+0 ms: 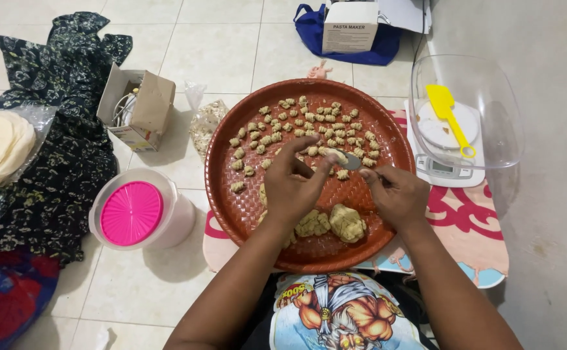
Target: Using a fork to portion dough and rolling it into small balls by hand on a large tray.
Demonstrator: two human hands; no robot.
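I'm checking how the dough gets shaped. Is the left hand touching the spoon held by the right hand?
Touching. In the head view the left hand has thumb and fingertips pinched on the bowl of the spoon, whose handle the right hand grips above the brown tray.

Left hand (pixel 288 188) and right hand (pixel 397 194): bare, wearing no gloves, rings or watch. Both forearms showing uncovered to frame edge, no sleeves reaching wrists. Torso wearing dark T-shirt (pixel 342 311) bearing large printed graphic: light blue ground, muscular orange cartoon figure with white beard, yellow and red lettering sitting at upper left of print.
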